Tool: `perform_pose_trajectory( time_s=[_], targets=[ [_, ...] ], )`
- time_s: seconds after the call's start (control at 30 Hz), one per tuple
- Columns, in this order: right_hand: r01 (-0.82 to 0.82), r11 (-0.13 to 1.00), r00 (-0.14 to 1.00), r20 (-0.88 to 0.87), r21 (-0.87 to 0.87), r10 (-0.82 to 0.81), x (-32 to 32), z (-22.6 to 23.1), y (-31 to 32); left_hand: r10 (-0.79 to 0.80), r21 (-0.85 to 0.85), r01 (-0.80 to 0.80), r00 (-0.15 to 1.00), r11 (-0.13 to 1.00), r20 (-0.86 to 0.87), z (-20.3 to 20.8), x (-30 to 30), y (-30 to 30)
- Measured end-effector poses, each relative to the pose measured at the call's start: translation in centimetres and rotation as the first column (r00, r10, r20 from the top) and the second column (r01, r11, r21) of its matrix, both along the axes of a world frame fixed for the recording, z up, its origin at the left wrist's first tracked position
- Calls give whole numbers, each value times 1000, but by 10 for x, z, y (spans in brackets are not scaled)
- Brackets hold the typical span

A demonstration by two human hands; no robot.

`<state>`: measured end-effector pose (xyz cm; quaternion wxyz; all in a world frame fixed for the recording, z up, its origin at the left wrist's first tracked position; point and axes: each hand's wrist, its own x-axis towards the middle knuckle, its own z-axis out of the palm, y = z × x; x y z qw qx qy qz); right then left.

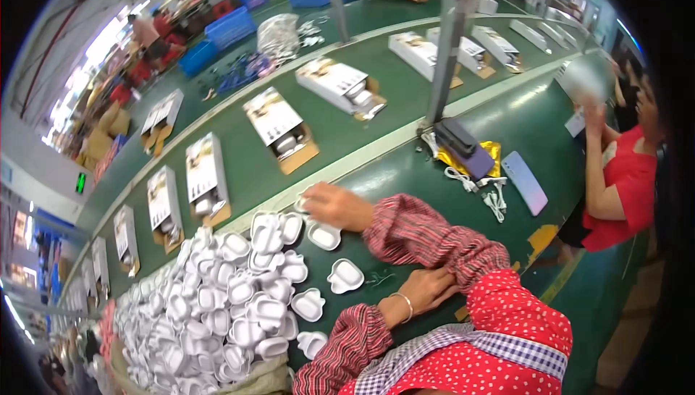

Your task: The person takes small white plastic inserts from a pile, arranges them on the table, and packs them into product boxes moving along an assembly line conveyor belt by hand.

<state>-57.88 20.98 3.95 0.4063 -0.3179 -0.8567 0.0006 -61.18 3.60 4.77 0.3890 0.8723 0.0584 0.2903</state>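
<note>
My right hand [339, 207] reaches leftward across the green table to the edge of a large heap of white plastic parts [246, 290]. Its fingers are closed on a small white plastic part [302, 199], partly hidden by them. Just below this hand lies another white part, a shallow rounded cup with a small lobed end [323, 236]. More loose ones [345, 276] rest beside the heap. My left hand [421, 295], with a bangle at the wrist, lies on the table beneath my right forearm. Its fingers are stretched out, their tips partly hidden by the sleeve, and nothing shows in it.
Beyond a pale rail, open white boxes [271, 116] stand in a row on a green conveyor. A metal post [447, 47] rises at the rail. Right of it lie a phone [524, 181], white cables [495, 203] and a dark case [463, 145]. A person in red [622, 178] works at the right.
</note>
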Motion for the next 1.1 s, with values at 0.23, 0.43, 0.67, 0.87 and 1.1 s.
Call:
perform_pose_trajectory(
  time_s=[0.23,0.43,0.67,0.87,1.1],
  targets=[
    [-31,997,985,166,-67,42,-10,1,6,15,-77,-19,998,997,-58,-15,-44,13],
    [223,975,972,66,23,-224,29,13,43,14,-50,-15,999,999,-30,-29,-47,18],
    [488,853,855,298,-183,-425,43,17,147,25,-79,-24,1000,997,8,-39,-58,25],
    [5,974,998,63,-226,9,-2,16,119,60,-66,-54,994,996,92,-49,-66,25],
    [-314,814,819,294,-488,493,-39,22,5,48,-65,-42,994,997,93,-47,-59,22]
  ],
)
